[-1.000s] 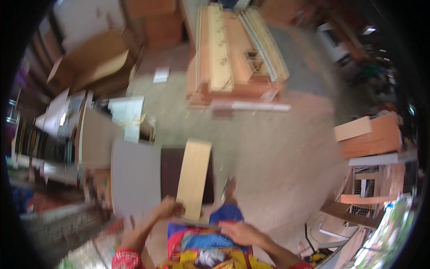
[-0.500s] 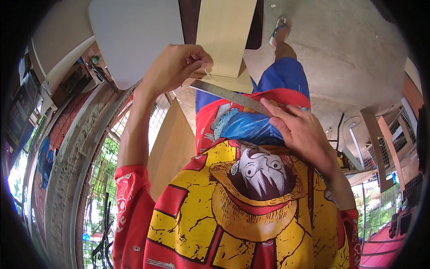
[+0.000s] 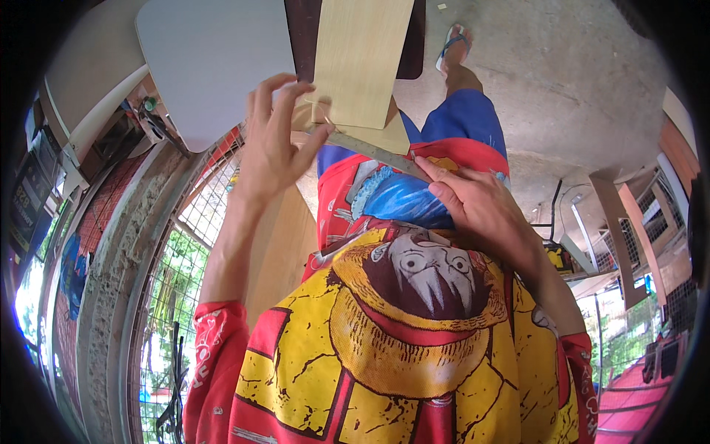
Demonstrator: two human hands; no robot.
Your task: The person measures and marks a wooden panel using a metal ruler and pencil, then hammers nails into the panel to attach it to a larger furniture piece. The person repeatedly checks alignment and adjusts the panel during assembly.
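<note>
My right hand is closed round the near end of a flat grey metal strip, straight-edged like a blade or a ruler. The strip slants across my lap, its far end close to my left thumb. My left hand is open with fingers spread, left of a pale wooden board. By its fingertips is a small tan piece, blurred; whether they touch it I cannot tell. Beneath the pale board's near end shows another light wooden piece.
A grey panel with rounded corners lies at the far left, beside a dark brown surface. A wooden board leans by my left side near a wire-mesh fence. Boards stand at the right. My sandalled foot rests on concrete.
My left hand has gone from pinching a thin pale sliver to spread fingers, and shifted slightly left. The metal strip has moved a little left, its far end now nearer the thumb.
</note>
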